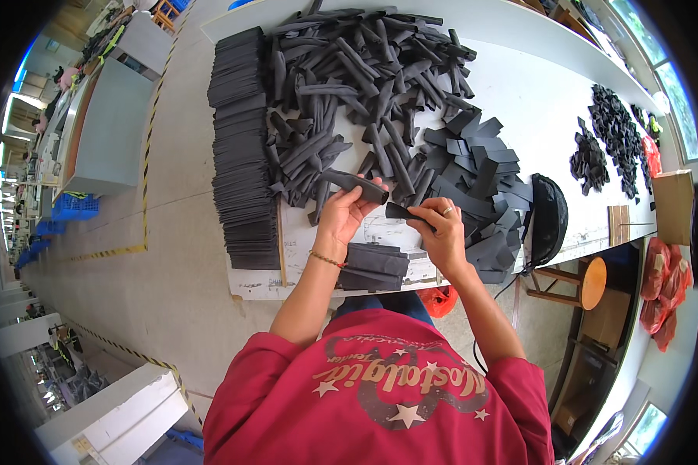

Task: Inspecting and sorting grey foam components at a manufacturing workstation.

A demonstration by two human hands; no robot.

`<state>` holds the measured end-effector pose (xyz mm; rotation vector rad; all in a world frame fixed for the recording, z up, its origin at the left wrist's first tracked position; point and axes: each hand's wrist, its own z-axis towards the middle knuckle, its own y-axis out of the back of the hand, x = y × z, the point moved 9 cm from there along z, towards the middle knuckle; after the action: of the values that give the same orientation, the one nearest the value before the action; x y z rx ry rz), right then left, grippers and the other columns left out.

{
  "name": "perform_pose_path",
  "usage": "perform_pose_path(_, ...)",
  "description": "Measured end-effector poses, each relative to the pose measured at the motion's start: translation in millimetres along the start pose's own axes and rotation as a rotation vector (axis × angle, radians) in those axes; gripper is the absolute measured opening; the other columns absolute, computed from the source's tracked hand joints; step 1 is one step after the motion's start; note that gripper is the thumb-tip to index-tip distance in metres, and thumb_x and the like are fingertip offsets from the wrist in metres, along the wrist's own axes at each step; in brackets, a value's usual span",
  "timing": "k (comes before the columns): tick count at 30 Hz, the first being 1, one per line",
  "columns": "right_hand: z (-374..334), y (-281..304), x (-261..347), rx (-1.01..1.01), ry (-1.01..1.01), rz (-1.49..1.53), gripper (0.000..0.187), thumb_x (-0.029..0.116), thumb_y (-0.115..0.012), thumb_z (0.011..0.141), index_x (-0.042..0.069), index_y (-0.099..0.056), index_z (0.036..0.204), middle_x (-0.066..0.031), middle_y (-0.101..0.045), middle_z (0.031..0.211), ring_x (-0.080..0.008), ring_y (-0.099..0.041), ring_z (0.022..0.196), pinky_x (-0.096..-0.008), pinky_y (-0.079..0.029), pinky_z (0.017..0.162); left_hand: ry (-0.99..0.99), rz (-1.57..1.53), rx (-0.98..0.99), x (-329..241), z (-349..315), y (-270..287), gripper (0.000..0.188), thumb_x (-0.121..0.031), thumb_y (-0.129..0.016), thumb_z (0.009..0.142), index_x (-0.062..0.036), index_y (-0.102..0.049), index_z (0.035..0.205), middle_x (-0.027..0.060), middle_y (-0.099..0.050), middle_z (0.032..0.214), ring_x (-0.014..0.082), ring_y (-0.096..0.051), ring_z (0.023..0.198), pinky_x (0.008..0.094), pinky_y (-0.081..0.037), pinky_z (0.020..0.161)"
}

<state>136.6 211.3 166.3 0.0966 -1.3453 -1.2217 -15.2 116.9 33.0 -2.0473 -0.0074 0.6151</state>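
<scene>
A dark grey fabric tube (353, 184) rests in my left hand (341, 221), its fingers curled around it and its open end turned toward the right. My right hand (444, 232) pinches a small flat black piece (399, 211), whose tip is close to the mouth of the tube. Below my hands, a short stack of flat dark fabric pieces (374, 267) lies at the table's front edge. Beyond them spreads a loose heap of similar tubes (357, 70). To the right is a scattered pile of flat black pieces (477, 182).
A long, neat row of stacked dark fabric (244, 147) lines the white table's left side. A black rounded bag-like thing (548, 221) sits at the right, near a wooden stool (593, 283). Small dark pieces (616, 132) lie farther right. Red plastic bags (663, 287) hang beyond.
</scene>
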Motion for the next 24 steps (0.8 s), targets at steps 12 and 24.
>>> perform_pose_path(12, 8, 11, 28, -0.157, 0.316, -0.319, 0.025, 0.006, -0.072, 0.067, 0.011, -0.068, 0.092, 0.0006, -0.058, 0.090, -0.0205, -0.055, 0.084, -0.0359, -0.040, 0.079, 0.015, 0.007, 0.078, 6, -16, -19, 0.034, -0.001, -0.044, 0.098, -0.0013, -0.042, 0.132, 0.0254, -0.054, 0.128, 0.0345, -0.058, 0.116, 0.0449, -0.052, 0.098)
perform_pose_path(24, 1, -2, 43, -0.194, 0.122, -0.230, 0.047, 0.010, -0.078, 0.071, 0.008, -0.062, 0.115, -0.0085, -0.055, 0.102, -0.0276, -0.053, 0.093, -0.0399, -0.041, 0.082, -0.349, 0.166, 0.070, -11, -51, -74, 0.055, -0.009, -0.059, 0.094, -0.0035, -0.033, 0.142, 0.0187, -0.058, 0.124, 0.0264, -0.059, 0.115, 0.0395, -0.048, 0.100)
